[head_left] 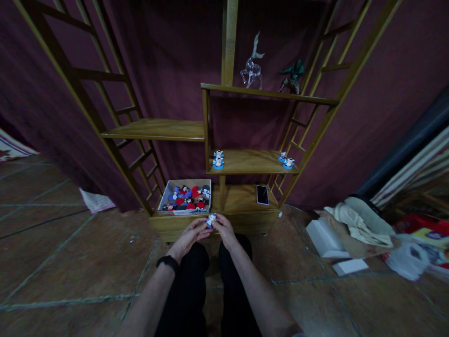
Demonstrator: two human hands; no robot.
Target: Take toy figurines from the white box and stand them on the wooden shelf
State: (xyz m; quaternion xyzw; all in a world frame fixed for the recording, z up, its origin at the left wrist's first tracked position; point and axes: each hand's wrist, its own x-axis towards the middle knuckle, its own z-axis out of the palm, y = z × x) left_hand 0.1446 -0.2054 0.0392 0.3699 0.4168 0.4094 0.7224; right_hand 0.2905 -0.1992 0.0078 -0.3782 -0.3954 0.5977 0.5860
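Both my hands meet in front of the wooden shelf unit (242, 208), pinching one small blue and white figurine (211, 219) between them. My left hand (190, 235) grips it from the left, with a black band on the wrist. My right hand (223, 229) grips it from the right. Just behind them, on the bottom shelf, a shallow box (164, 202) holds several small figurines in red, blue and black. Two pairs of like figurines stand on the middle shelf, one at the left (218, 160) and one at the right (286, 160).
A dark phone (262, 194) lies on the bottom shelf to the right of the box. A glass deer (251, 66) and a dark green figure (293, 76) stand on the top shelf. Cloth, white boxes and bags (354, 229) lie on the tiled floor at right.
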